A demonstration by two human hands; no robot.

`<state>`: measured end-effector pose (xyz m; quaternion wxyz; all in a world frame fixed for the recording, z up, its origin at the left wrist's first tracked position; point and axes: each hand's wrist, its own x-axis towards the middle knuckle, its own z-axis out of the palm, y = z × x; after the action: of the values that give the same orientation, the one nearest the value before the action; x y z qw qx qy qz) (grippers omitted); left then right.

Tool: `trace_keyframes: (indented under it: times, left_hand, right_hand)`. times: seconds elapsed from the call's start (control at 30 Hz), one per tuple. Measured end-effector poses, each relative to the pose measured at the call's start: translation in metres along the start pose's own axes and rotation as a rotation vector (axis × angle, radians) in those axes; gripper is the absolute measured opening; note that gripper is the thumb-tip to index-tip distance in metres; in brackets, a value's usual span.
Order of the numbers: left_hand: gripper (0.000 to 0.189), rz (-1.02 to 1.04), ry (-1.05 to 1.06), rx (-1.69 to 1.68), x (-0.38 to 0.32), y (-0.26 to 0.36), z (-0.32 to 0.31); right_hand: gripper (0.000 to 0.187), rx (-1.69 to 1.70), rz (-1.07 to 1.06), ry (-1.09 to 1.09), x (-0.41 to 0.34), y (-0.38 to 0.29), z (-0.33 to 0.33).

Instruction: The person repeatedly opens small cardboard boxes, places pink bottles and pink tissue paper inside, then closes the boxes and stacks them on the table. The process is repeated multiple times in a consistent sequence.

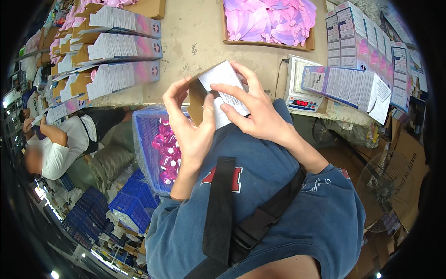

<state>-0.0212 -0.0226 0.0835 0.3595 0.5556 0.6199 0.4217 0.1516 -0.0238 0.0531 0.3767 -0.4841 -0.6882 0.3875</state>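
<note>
Both of my hands are at a small printed cardboard box [228, 75], held tilted in front of my chest, just off the table edge. My left hand [190, 130] grips its brown side, with the thumb at the gap beside a white flap. My right hand [259, 110] has its index finger and thumb on the white printed face, while its other fingers reach round the far side. A dark gap shows between the flaps; what lies inside is hidden.
Left, a blue crate [148, 139] holds pink bottles [169, 160]; opened printed boxes [123, 78] stand in rows. Ahead is a carton of pink-purple pieces [270, 21]. Right are a digital scale [302, 99] under a printed box [343, 87], more boxes, and a fan [383, 190]. A person [69, 143] works far left.
</note>
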Motion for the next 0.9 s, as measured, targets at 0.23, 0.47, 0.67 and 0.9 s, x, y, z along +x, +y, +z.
trace_keyframes:
  times: [0.23, 0.47, 0.67, 0.9]
  left_hand:
    - [0.051, 0.098, 0.044, 0.021, 0.001, -0.013, 0.008]
    - [0.079, 0.441, -0.264, 0.334, 0.002, -0.02, -0.019]
    - [0.087, 0.405, -0.434, 0.344, 0.015, -0.023, -0.023]
    - [0.099, 0.304, -0.668, -0.033, 0.055, -0.036, -0.035]
  right_hand:
    - [0.055, 0.086, 0.046, 0.032, 0.002, 0.001, -0.002]
    - [0.056, 0.092, 0.026, 0.053, -0.003, 0.007, -0.007]
    - [0.039, -0.098, -0.075, 0.093, 0.002, 0.016, -0.014]
    - [0.034, -0.325, -0.172, -0.004, 0.011, 0.013, -0.036]
